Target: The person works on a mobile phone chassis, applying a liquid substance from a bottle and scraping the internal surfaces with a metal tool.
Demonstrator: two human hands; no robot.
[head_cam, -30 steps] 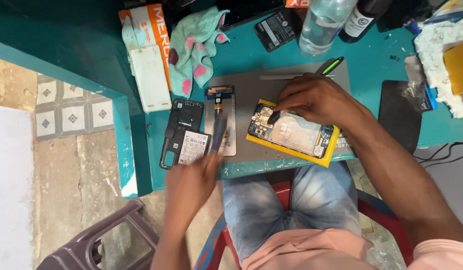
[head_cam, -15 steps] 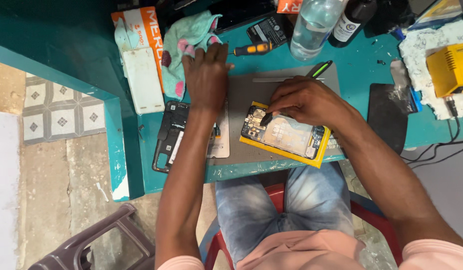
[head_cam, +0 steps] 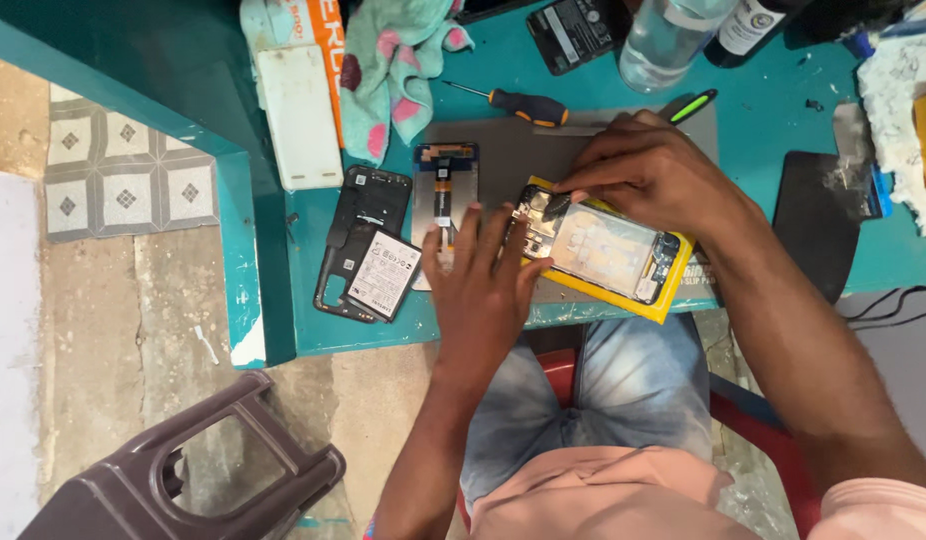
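Biggest worry here is that the whole job sits right at the front edge of the teal table (head_cam: pixel 763 130), so the opened phone (head_cam: pixel 603 250) on its yellow sheet (head_cam: pixel 673 300) looks like it could slide off toward the lap if either hand pushes sideways too hard. Next thing, the grey mat (head_cam: pixel 513 150) is crowded: a screen panel (head_cam: pixel 441 195) with its ribbon lies just beside the phone, and the left hand (head_cam: pixel 483 290) is resting partly over it, so leaning weight there might stress the panel or crease the cable. Then the small stuff: the right hand (head_cam: pixel 648 170) is pinching something tiny and dark at the phone's top corner, I can't tell what exactly, and a slip could scratch the board or flick a part onto the floor. Pose-wise, the left hand lies flat and open, fingers spread, bracing the phone's end; the right arm comes in from the side, wrist bent, fingertips closed in a tight pinch over the corner
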